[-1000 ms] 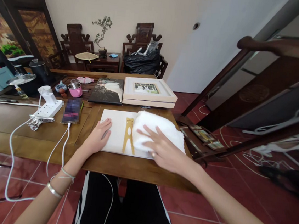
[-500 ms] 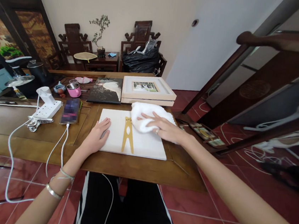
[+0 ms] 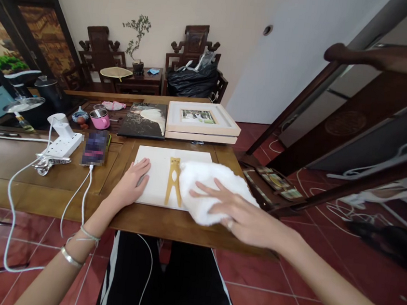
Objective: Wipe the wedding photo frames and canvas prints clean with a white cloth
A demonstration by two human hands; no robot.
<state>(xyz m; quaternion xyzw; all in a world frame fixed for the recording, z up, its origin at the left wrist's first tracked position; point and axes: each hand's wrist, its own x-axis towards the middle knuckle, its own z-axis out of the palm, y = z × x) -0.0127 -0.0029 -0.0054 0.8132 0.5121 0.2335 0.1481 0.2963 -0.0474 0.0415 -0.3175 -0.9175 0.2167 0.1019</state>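
A white rectangular panel [image 3: 155,179] lies flat on the wooden table in front of me. On its middle rests a tan, cat-shaped flat piece with two long legs [image 3: 173,183]. My left hand [image 3: 133,181] is open, lying on the panel's left edge with the fingers together and the thumb apart. Over the right part of the panel, my right hand [image 3: 232,209] presses down on a fluffy white cloth [image 3: 203,191] and holds it, fingers spread across its top. The cloth hides the panel's right side and hangs past its near edge.
Behind the panel stand stacked picture frames [image 3: 201,135] and a dark photo panel [image 3: 145,119]. To the left are a phone [image 3: 95,148], a white power strip [image 3: 64,146] with trailing cables, and a pink mug [image 3: 100,119]. A wooden chair [image 3: 359,57] stands close on the right.
My right hand and the cloth have moved toward me and slightly right, from the panel's far right corner to its near right side. My left hand stays in place.
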